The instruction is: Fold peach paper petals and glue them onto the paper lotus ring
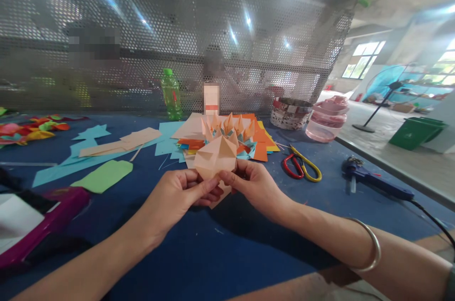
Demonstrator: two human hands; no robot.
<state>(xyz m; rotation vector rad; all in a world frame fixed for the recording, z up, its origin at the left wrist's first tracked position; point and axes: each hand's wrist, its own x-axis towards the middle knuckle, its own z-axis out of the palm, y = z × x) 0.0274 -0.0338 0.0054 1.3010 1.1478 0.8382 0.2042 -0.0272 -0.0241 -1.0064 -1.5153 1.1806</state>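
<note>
A peach-coloured sheet of paper (215, 156) with creases and folded parts is held up above the front of the table. My left hand (190, 187) pinches its lower left part between thumb and fingers. On the lower right, my right hand (250, 180) grips the same paper, thumb in front and fingers behind. The two thumbs nearly meet at its lower middle. Just behind it stand several pointed folded paper pieces (245, 125) in peach and blue, on a stack of orange paper (262, 142). My fingers hide part of the paper's lower edge.
Scissors (302, 163) with red and yellow handles and a blue glue gun (378, 180) lie to the right. Behind them stand a basket (290, 114) and a pink water jug (327, 118). A green bottle (171, 95) stands by the mesh screen (142, 31). Green paper (104, 176) and a magenta tray (67, 213) are left.
</note>
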